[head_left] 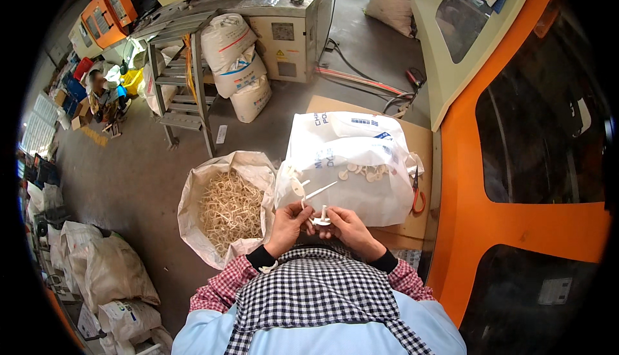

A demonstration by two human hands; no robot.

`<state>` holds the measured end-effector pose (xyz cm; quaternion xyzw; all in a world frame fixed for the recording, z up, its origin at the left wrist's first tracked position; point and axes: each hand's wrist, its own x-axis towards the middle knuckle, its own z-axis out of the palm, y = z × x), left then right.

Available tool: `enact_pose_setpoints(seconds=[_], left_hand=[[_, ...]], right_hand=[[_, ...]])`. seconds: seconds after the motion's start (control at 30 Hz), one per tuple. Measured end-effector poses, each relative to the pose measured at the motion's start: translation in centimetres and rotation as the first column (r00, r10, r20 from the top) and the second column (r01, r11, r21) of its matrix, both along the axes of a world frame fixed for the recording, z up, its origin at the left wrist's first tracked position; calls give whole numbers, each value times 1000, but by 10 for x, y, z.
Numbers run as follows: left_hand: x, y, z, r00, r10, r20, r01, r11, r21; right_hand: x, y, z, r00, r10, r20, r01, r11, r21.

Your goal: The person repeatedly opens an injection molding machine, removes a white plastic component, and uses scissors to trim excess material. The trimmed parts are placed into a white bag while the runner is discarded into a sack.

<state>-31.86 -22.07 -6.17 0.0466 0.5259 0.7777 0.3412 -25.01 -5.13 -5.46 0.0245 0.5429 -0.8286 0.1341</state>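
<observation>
Close in front of my body, both hands work on a white moulded plastic piece (312, 194) with a round disc at one end and a thin pointed rod. My left hand (288, 227) is closed on its curved runner. My right hand (351, 231) pinches a small white disc with an upright stem (324, 216); whether it still joins the runner I cannot tell. Just beyond lies a white plastic bag (361, 194), with several white disc parts (371, 173) showing in its opening. To the left stands an open woven sack (193, 220) full of thin cream plastic runners (231, 210).
Orange-handled scissors (418, 200) lie at the bag's right edge, on cardboard (412, 223). An orange machine (451, 220) rises close on my right. Beyond are metal steps (184, 120), stacked sacks (232, 65) and floor cables (367, 78). A person (103, 97) sits far left.
</observation>
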Motion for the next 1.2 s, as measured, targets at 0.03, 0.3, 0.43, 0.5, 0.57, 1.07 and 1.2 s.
enact_pose_setpoints(seconds=[0.03, 0.3, 0.43, 0.5, 0.57, 1.07, 1.2], left_hand=[[1, 0, 1, 1000, 7, 26, -6, 1000, -12], [5, 7, 12, 329, -167, -930, -296, 916, -269], [3, 11, 20, 409, -223, -885, -311, 878, -364], [-2, 8, 17, 526, -221, -821, -278, 868, -412], [-6, 2, 16, 563, -217, -797, -235, 883, -406], [-7, -25, -5, 463, -190, -866, -350, 858, -375], [3, -21, 18, 450, -105, -887, -548, 752, -367]], right_hand=[[2, -4, 2, 995, -11, -102, 18, 998, 67], [-19, 19, -30, 919, -360, 159, 241, 834, 496], [-54, 68, -71, 926, -375, -49, 194, 359, 913], [-57, 72, -49, 931, -248, -267, 238, -138, 961], [-50, 59, 10, 881, -152, -449, 472, 364, 803], [-41, 19, 46, 774, 82, -628, 484, 563, 669], [-37, -6, 37, 722, 5, -692, 612, 464, 641]])
